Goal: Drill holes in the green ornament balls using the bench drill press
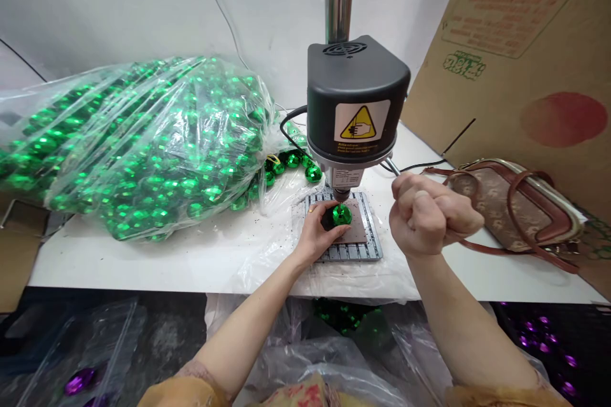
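A shiny green faceted ball (342, 214) sits under the chuck of a small black drill press (358, 89). Thumb and fingers of my left hand (317, 232) curl round the ball from the left and hold it on a brown pad (359, 229), which lies on the slotted metal base plate (375, 245). My right hand (429, 213) is closed in a fist round the end of the press's metal lever (394, 167), to the right of the motor housing. The chuck (340, 194) is right above the ball; whether a bit touches it I cannot make out.
A clear plastic bag (167, 146) full of green balls lies at the left, with loose green balls (312, 173) beside it. At the right are a patterned handbag (520, 210) and a large cardboard box (534, 63). Purple balls (544, 334) show below the table edge.
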Available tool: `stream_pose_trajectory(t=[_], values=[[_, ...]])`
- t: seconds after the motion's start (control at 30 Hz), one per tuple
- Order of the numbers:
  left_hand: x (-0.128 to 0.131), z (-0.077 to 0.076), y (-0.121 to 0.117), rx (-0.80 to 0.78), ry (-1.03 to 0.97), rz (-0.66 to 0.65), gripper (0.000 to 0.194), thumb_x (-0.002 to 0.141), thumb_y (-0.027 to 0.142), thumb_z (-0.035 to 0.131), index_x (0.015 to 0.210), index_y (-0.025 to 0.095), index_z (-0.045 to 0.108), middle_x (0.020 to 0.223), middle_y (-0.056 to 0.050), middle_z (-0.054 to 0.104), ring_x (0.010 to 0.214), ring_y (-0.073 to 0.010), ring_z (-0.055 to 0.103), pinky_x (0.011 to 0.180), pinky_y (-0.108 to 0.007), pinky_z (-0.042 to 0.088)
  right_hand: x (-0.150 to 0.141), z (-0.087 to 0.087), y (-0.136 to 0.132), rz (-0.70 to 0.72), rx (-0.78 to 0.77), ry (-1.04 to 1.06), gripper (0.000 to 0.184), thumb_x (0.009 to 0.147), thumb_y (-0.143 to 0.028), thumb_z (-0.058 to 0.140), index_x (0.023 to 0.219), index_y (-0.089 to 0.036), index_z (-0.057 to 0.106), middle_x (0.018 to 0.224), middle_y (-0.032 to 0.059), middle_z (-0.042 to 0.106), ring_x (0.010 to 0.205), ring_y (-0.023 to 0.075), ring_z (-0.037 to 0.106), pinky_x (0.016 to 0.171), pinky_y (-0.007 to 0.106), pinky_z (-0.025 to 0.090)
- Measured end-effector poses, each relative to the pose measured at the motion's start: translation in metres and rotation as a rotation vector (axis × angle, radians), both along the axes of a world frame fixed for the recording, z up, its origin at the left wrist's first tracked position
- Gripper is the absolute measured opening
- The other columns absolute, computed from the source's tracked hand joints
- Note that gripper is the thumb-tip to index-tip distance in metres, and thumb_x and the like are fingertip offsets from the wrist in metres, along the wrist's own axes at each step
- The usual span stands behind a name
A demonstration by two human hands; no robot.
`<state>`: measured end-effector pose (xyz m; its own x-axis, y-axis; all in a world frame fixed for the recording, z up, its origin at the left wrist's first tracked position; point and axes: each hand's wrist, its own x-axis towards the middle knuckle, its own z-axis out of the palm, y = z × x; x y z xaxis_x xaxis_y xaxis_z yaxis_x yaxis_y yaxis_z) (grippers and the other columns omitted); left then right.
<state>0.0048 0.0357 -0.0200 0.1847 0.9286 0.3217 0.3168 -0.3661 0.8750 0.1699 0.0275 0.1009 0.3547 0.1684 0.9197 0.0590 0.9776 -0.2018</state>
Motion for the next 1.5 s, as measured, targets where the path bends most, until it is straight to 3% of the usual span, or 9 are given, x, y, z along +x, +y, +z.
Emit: stream_pose_trajectory(t=[0.1, 0.33, 0.5, 0.67, 0.8, 0.9, 1.07, 1.27, 1.5], values=[[0.002, 0.002, 0.000, 0.002, 0.004, 0.000, 0.048, 0.074, 0.035, 0.086, 0.116, 0.023, 0.066, 0.113, -0.007, 0.068, 0.111, -0.0267, 0.062, 0.098, -0.044, 0.052, -0.003, 0.011, -0.002, -0.015, -0.053, 0.030, 0.049, 0.081, -0.014, 0.057, 0.050, -0.016, 0.020, 0.044, -0.0058, 0.027, 0.039, 0.0034, 0.025, 0.044, 0.026, 0.027], [0.001, 0.010, -0.021, 0.040, 0.048, 0.062, 0.047, 0.071, 0.038, 0.088, 0.108, 0.022, 0.064, 0.107, -0.007, 0.068, 0.104, -0.0268, 0.062, 0.091, -0.042, 0.051, -0.009, 0.068, -0.001, -0.001, -0.366, 0.172, 0.046, 0.086, -0.019, 0.062, 0.049, -0.020, 0.034, 0.041, -0.0072, 0.032, 0.038, 0.0048, 0.026, 0.041, 0.028, 0.021], [-0.015, 0.016, -0.027, 0.129, 0.020, 0.086, 0.029, 0.084, 0.044, 0.075, 0.098, 0.022, 0.063, 0.106, -0.007, 0.068, 0.106, -0.0252, 0.063, 0.094, -0.040, 0.049, -0.008, 0.071, 0.000, -0.018, -0.361, 0.167, 0.046, 0.088, -0.022, 0.063, 0.050, -0.020, 0.036, 0.042, -0.0060, 0.034, 0.039, 0.0051, 0.030, 0.042, 0.027, 0.024], [-0.021, 0.022, 0.050, 0.164, 0.090, 0.309, 0.013, 0.091, 0.023, 0.061, 0.104, 0.021, 0.064, 0.104, -0.009, 0.068, 0.104, -0.0251, 0.062, 0.097, -0.043, 0.047, -0.010, 0.068, -0.001, -0.011, -0.332, 0.165, 0.046, 0.089, -0.020, 0.061, 0.051, -0.019, 0.034, 0.043, -0.0058, 0.033, 0.038, 0.0041, 0.031, 0.040, 0.025, 0.022], [-0.021, 0.017, 0.119, 0.124, 0.246, 0.224, 0.030, 0.076, 0.017, 0.075, 0.105, 0.019, 0.068, 0.112, -0.012, 0.067, 0.114, -0.0309, 0.060, 0.106, -0.050, 0.043, -0.010, 0.070, -0.002, -0.027, -0.362, 0.162, 0.046, 0.089, -0.019, 0.059, 0.051, -0.018, 0.033, 0.043, -0.0049, 0.032, 0.039, 0.0047, 0.030, 0.040, 0.026, 0.021], [-0.027, 0.009, 0.136, 0.104, 0.230, 0.101, 0.037, 0.071, 0.017, 0.078, 0.107, 0.018, 0.068, 0.111, -0.011, 0.068, 0.108, -0.0285, 0.062, 0.102, -0.047, 0.048, -0.008, 0.069, -0.002, -0.005, -0.367, 0.159, 0.045, 0.088, -0.020, 0.061, 0.051, -0.020, 0.035, 0.043, -0.0048, 0.033, 0.038, 0.0059, 0.029, 0.039, 0.029, 0.021], [-0.038, 0.009, 0.104, 0.092, 0.013, 0.146, 0.033, 0.081, 0.026, 0.069, 0.113, 0.021, 0.065, 0.112, -0.007, 0.066, 0.103, -0.0212, 0.063, 0.097, -0.037, 0.049, -0.007, 0.068, 0.000, -0.004, -0.350, 0.156, 0.044, 0.087, -0.022, 0.062, 0.051, -0.021, 0.037, 0.042, -0.0055, 0.033, 0.038, 0.0063, 0.029, 0.039, 0.030, 0.021], [-0.036, 0.025, 0.045, -0.092, -0.103, -0.108, 0.049, 0.077, 0.034, 0.079, 0.118, 0.024, 0.055, 0.101, -0.002, 0.068, 0.089, -0.0161, 0.063, 0.082, -0.029, 0.049, -0.008, 0.068, 0.000, -0.003, -0.352, 0.163, 0.044, 0.088, -0.022, 0.061, 0.050, -0.020, 0.037, 0.042, -0.0056, 0.034, 0.038, 0.0060, 0.031, 0.039, 0.029, 0.021], [-0.024, 0.020, 0.029, -0.177, -0.231, -0.160, 0.053, 0.073, 0.051, 0.084, 0.107, 0.022, 0.056, 0.095, -0.003, 0.068, 0.084, -0.0167, 0.065, 0.076, -0.028, 0.050, -0.007, 0.067, 0.000, -0.012, -0.341, 0.159, 0.044, 0.088, -0.024, 0.062, 0.051, -0.020, 0.039, 0.043, -0.0053, 0.034, 0.039, 0.0063, 0.033, 0.040, 0.029, 0.023]])
